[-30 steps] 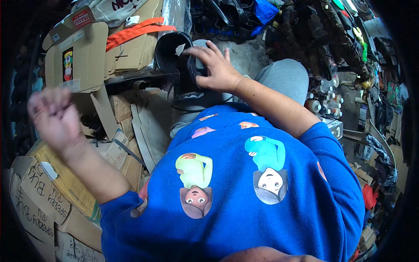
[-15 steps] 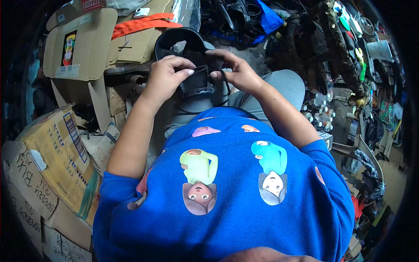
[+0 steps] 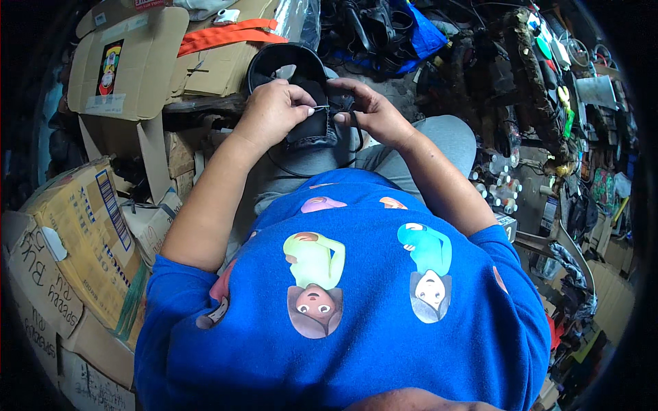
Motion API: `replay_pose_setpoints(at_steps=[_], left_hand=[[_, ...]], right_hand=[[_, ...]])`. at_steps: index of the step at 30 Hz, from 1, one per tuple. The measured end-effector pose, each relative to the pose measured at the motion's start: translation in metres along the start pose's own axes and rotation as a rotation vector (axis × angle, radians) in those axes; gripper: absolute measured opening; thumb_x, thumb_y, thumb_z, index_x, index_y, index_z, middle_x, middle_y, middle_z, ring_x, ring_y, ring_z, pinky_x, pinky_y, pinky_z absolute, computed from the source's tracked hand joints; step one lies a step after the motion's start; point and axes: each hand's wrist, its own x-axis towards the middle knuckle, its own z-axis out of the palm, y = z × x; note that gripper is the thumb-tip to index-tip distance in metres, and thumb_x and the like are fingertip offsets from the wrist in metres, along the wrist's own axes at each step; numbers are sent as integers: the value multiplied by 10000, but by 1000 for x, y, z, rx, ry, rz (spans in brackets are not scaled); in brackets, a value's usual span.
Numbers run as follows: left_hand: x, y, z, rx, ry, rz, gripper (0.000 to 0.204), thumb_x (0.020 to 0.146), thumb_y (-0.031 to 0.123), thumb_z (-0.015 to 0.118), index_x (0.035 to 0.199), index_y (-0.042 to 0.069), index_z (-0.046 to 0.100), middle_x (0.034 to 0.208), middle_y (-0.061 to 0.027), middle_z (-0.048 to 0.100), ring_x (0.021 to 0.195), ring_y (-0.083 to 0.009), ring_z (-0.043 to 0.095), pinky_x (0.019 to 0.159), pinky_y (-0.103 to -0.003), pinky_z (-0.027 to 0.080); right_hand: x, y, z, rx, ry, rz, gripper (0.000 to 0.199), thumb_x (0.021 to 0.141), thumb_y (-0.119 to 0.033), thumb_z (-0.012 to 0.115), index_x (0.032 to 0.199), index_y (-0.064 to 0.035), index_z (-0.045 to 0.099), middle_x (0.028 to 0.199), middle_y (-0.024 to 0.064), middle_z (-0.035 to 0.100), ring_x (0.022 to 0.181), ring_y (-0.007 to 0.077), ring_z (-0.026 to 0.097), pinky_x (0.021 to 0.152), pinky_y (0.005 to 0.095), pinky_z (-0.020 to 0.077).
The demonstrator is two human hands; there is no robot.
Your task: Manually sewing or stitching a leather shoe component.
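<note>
A black shoe-like item (image 3: pixel 315 133) rests on my lap, with a tall curved rim at its far side and stitching along its near end. My left hand (image 3: pixel 274 109) is closed in a pinch on a thin, shiny needle-like piece (image 3: pixel 321 107), which points right across the black material. On the right side, my right hand (image 3: pixel 377 116) grips the edge of the black item between thumb and fingers. A thin black cord (image 3: pixel 360 137) runs by the right fingers and loops down toward my shirt. Whether the cord joins the needle-like piece cannot be seen.
Cardboard boxes (image 3: pixel 130 68) stand at the left, and orange strips (image 3: pixel 229 35) lie on flat cardboard beyond my left hand. Small bottles (image 3: pixel 504 188) cluster right of my knee. Black items and a blue sheet (image 3: pixel 425 31) sit at the far side. Clutter lines the right.
My left hand has turned and shifted slightly right, and the shiny needle-like piece now shows at its fingertips. My right hand has stayed at the black item's right edge.
</note>
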Motion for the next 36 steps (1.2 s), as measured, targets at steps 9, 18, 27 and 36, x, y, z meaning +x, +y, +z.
replay_pose_setpoints(at_steps=[9, 18, 27, 36], left_hand=[[0, -1, -4, -82, -71, -10, 164, 741, 59, 692, 903, 47, 709, 810, -52, 536, 755, -163, 588, 703, -275, 479], [-1, 4, -4, -18, -44, 0, 158, 736, 45, 689, 893, 43, 707, 828, -60, 546, 741, -167, 591, 697, -282, 483], [0, 8, 2, 61, 21, 82, 136, 721, 48, 687, 856, 36, 699, 774, -91, 559, 700, -203, 588, 672, -306, 468], [0, -7, 5, 26, 8, 186, 137, 768, 120, 675, 853, 13, 687, 847, -105, 590, 777, -215, 595, 704, -322, 463]], right_hand=[[-1, -5, 5, -160, 35, -63, 660, 797, -81, 700, 1379, -86, 389, 1332, 45, 461, 1182, 148, 468, 1005, 315, 383], [-1, -5, 6, -188, 35, -88, 647, 792, -105, 713, 1365, -88, 412, 1343, 44, 452, 1166, 148, 483, 1001, 322, 388], [1, -10, 17, -350, 77, -170, 728, 765, -118, 738, 1397, -137, 378, 1371, 60, 439, 1183, 163, 476, 994, 340, 394], [1, -19, 26, -604, 106, -222, 882, 754, -1, 683, 1472, -179, 203, 1284, 122, 513, 1174, 163, 477, 974, 283, 393]])
